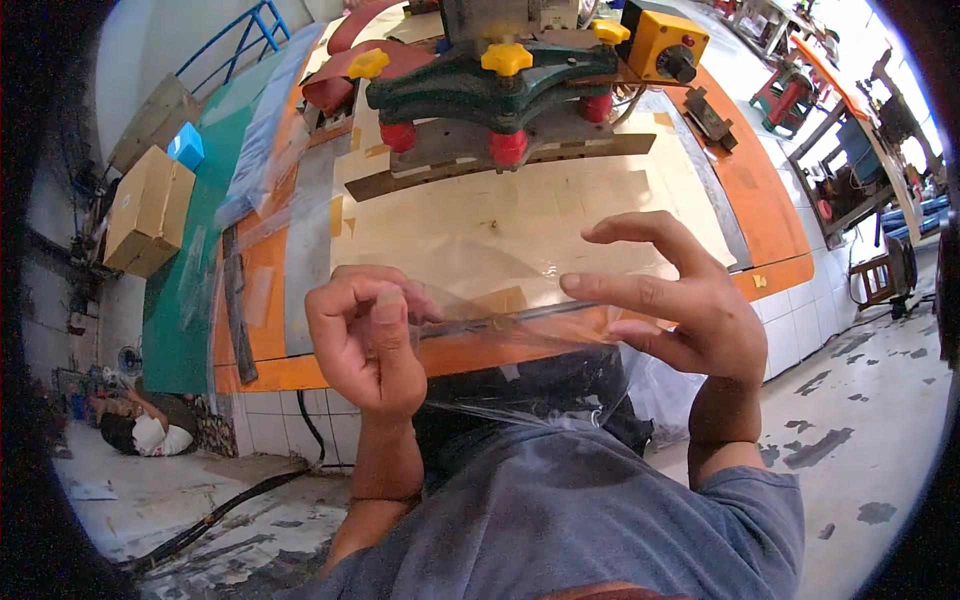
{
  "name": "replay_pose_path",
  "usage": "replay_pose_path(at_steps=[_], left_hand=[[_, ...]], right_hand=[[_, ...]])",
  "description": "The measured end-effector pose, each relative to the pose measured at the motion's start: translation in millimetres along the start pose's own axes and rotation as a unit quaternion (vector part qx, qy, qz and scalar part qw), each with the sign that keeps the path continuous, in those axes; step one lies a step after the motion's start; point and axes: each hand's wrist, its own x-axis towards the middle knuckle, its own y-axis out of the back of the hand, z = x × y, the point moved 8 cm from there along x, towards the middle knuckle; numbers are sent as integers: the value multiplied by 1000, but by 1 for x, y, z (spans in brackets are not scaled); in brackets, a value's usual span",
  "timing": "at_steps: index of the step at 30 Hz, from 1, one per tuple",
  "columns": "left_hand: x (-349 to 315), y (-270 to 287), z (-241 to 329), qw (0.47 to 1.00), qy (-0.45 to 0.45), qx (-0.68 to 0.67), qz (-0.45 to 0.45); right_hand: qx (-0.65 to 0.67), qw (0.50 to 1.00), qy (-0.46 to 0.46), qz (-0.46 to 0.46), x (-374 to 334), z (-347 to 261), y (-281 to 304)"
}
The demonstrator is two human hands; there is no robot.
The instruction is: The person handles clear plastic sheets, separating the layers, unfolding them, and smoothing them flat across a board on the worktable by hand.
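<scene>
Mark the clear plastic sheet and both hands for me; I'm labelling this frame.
clear plastic sheet [520, 290]: head view, its middle span.
left hand [365, 340]: head view, curled fingers.
right hand [690, 305]: head view, its palm.

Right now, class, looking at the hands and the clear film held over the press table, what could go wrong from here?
1. The clear film is held only at its edges: the left hand pinches it, while the right hand has its fingers spread, so it might slip or crease.
2. The film sags toward the person's shirt and may cling there.
3. The press head stands close beyond the hands.
</scene>
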Motion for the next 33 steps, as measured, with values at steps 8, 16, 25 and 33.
replay_pose_path(at_steps=[8,16,25,33], left_hand=[[2,18,6,997,-40,41,49],[10,19,4,997,-32,39,52],[4,-5,-1,1000,13,-20,-20],[4,-5,-1,999,29,-6,-26]], right_hand=[[-33,999,-14,-32,-5,14,9],[-15,999,-40,-22,-9,20,12],[14,999,45,12,14,-9,-1],[32,999,-12,28,17,-5,-3]])
